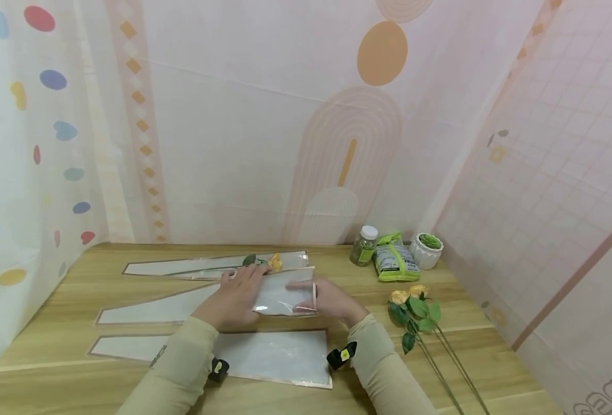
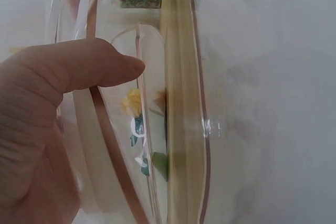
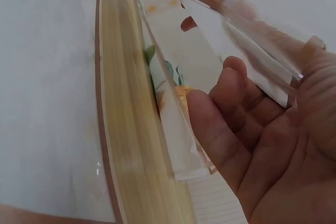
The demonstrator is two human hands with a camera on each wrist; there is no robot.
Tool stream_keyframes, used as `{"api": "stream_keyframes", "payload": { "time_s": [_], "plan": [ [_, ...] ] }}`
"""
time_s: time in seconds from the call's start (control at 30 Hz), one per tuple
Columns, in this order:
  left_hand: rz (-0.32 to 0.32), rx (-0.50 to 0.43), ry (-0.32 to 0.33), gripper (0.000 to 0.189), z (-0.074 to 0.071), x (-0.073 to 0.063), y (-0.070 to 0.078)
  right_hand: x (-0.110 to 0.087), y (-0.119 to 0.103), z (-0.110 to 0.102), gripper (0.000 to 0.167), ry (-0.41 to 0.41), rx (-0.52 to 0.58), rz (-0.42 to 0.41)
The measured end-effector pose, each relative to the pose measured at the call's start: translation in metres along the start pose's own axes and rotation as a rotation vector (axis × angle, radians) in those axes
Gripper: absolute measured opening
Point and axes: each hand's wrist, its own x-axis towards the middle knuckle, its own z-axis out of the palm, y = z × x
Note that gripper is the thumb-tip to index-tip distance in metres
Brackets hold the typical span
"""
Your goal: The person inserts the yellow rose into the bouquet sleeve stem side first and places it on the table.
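A clear flower sleeve with a pale border is raised at its wide end over the table, its narrow end running left. My left hand grips it by the upper side, the thumb extended beside the film in the left wrist view. At the wide mouth is my right hand, its fingers spread and showing through the film; the right wrist view shows its fingers loosely bent. Behind lies another sleeve with a yellow rose on it. A third flat sleeve lies in front, under my forearms.
Two yellow-orange roses with long stems lie at the right. Behind them stand a lidded jar, a green-and-grey packet and a white pot with a green plant. A patterned curtain hangs behind the wooden table.
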Motion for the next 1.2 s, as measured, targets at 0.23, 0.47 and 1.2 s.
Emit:
{"api": "stream_keyframes", "payload": {
  "time_s": [0.23,0.47,1.2],
  "plan": [
    [-0.031,-0.051,-0.036,0.092,0.0,0.001,0.001,-0.006,0.002,-0.012,0.038,0.03,0.159,0.029],
    [-0.034,-0.04,-0.026,0.093,0.001,0.003,-0.001,-0.038,0.001,-0.069,0.048,-0.031,0.149,0.035],
    [-0.066,-0.035,-0.026,0.09,0.008,0.001,-0.017,-0.139,0.055,-0.129,0.021,0.158,-0.511,0.489]
  ]
}}
